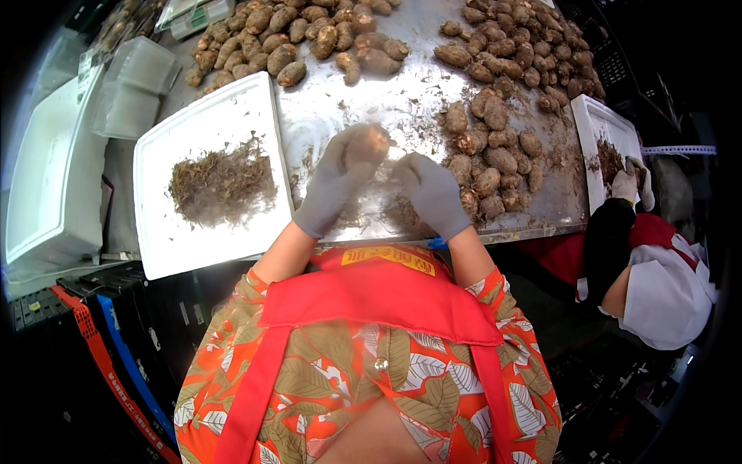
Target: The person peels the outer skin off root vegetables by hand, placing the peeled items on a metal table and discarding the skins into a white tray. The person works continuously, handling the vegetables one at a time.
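Observation:
My left hand [331, 188], in a grey glove, holds a brown taro corm [366, 146] with a paler, pinkish end turned up. To its right, my right hand [433, 194], also gloved in grey, has its fingers curled close to the corm. Whether anything is pinched in those fingers is hidden. Under both hands lies a shiny metal table [316, 110] strewn with brown fibre scraps. Close to my right hand rests a small pile of taro corms [499, 159].
A white foam lid [232, 122] bearing brown husk scraps [223, 182] lies left. Larger taro heaps [281, 55] [524, 49] fill the back. White tubs [55, 174] stand far left. At right, a co-worker's gloved hands [632, 184] are over another foam tray [585, 124].

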`<state>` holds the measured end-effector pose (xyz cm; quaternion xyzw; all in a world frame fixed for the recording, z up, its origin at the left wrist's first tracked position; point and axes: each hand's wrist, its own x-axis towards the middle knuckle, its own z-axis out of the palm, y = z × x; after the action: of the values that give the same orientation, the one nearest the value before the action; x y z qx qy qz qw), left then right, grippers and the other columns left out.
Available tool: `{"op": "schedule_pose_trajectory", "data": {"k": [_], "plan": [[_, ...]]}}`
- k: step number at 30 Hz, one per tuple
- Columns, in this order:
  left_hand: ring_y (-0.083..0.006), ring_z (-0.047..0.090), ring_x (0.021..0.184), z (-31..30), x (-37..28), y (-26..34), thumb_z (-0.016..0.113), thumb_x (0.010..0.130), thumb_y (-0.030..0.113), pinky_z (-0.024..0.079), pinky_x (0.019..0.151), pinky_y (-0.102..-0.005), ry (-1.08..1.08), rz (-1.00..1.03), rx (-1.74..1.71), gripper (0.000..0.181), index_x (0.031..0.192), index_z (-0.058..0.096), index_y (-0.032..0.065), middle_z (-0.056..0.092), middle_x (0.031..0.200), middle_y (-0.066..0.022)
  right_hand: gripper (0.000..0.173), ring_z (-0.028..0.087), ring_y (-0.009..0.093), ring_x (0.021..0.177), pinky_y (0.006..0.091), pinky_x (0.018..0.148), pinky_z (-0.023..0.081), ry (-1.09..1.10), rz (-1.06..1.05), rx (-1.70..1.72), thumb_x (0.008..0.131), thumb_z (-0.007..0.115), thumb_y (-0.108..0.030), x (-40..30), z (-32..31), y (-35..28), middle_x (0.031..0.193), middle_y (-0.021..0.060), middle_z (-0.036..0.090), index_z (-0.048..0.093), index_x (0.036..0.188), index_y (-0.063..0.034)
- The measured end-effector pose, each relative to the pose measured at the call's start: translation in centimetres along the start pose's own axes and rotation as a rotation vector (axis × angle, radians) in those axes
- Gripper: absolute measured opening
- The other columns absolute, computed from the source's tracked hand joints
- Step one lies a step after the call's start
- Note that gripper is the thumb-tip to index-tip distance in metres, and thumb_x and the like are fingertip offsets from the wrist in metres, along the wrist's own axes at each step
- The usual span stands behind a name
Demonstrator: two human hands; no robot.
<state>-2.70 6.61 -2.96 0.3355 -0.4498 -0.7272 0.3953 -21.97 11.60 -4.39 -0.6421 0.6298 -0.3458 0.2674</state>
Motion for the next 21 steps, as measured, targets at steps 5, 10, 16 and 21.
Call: {"op": "schedule_pose_trajectory", "data": {"k": [5, 10, 16, 21], "plan": [[-0.021, 0.055, 0.124, 0.3, -0.5, -0.2, 0.066, 0.086, 0.003, 0.044, 0.108, -0.0334, -0.012, -0.027, 0.068, 0.069, 0.149, 0.038, 0.0018, 0.052, 0.14, -0.0134, 0.015, 0.068, 0.015, 0.082, 0.0274, 0.073, 0.054, 0.166, 0.04, 0.517, 0.091, 0.068, -0.01, 1.5, -1.9, -3.0, 0.096, 0.0114, 0.073, 0.073, 0.102, -0.0004], [-0.0204, 0.055, 0.124, 0.4, -0.7, -0.3, 0.065, 0.085, 0.002, 0.044, 0.109, -0.0326, -0.029, 0.001, 0.113, 0.069, 0.149, 0.04, 0.0016, 0.053, 0.139, -0.013, 0.011, 0.066, 0.015, 0.078, 0.0281, 0.071, 0.054, 0.198, 0.004, 0.411, 0.091, 0.068, -0.005, 1.3, -1.0, -3.0, 0.089, 0.0097, 0.071, 0.072, 0.1, 0.0005], [-0.021, 0.056, 0.124, -0.4, -0.4, -0.2, 0.066, 0.083, 0.004, 0.046, 0.108, -0.0329, -0.145, -0.033, 0.276, 0.073, 0.15, 0.039, 0.0002, 0.053, 0.139, -0.0141, 0.008, 0.065, 0.022, 0.073, 0.0329, 0.066, 0.051, 0.312, -0.136, 0.216, 0.094, 0.062, -0.008, 1.4, -0.3, -2.2, 0.083, 0.0131, 0.065, 0.066, 0.095, -0.001], [-0.0243, 0.056, 0.125, -0.5, -0.8, 0.1, 0.065, 0.084, 0.005, 0.046, 0.11, -0.0344, -0.15, -0.157, 0.039, 0.073, 0.151, 0.038, -0.0003, 0.051, 0.141, -0.0157, 0.013, 0.065, 0.022, 0.076, 0.0323, 0.07, 0.052, 0.107, -0.051, 0.321, 0.094, 0.061, -0.011, 1.7, -2.0, -2.4, 0.087, 0.0132, 0.067, 0.068, 0.097, -0.0002]]}}
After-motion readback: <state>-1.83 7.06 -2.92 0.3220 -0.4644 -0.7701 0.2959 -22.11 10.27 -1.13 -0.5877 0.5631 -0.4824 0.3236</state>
